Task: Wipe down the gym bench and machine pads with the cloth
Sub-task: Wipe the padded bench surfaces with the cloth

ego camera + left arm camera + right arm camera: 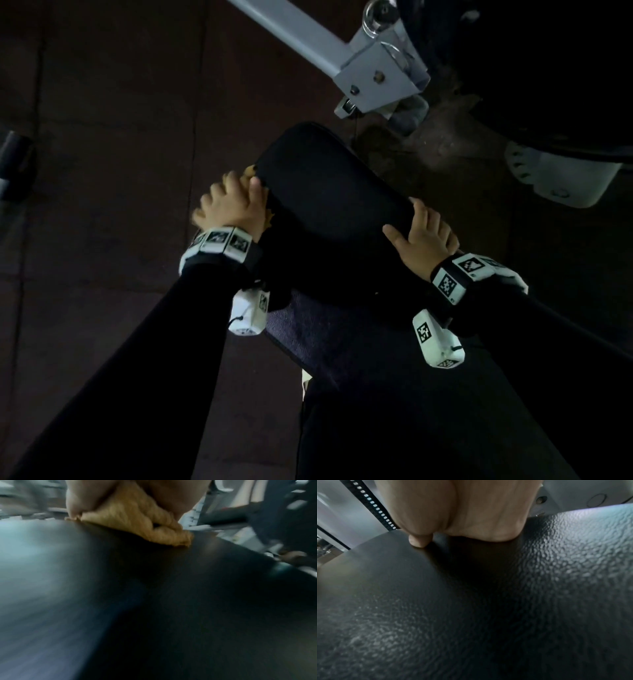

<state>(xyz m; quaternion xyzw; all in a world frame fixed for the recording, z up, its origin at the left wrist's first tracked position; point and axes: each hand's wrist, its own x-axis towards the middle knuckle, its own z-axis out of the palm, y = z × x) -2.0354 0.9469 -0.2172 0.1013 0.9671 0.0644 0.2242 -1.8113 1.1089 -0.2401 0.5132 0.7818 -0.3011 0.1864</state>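
A black padded bench pad (329,205) runs up the middle of the head view. My left hand (233,202) grips a bunched tan cloth (249,172) and presses it against the pad's left edge. The left wrist view shows the same cloth (140,520) squeezed between thumb and fingers on the dark pad (154,601). On the pad's right edge my right hand (421,236) holds on, its thumb lying on top and its fingers curled over the side. In the right wrist view the palm (467,511) sits on the textured vinyl (539,588).
A grey metal machine arm (308,44) with a bracket crosses above the pad. A white plastic machine cover (561,178) sits at the right under a dark round part. Dark rubber floor tiles (102,137) lie at the left. A grey seat section (308,329) continues below the pad.
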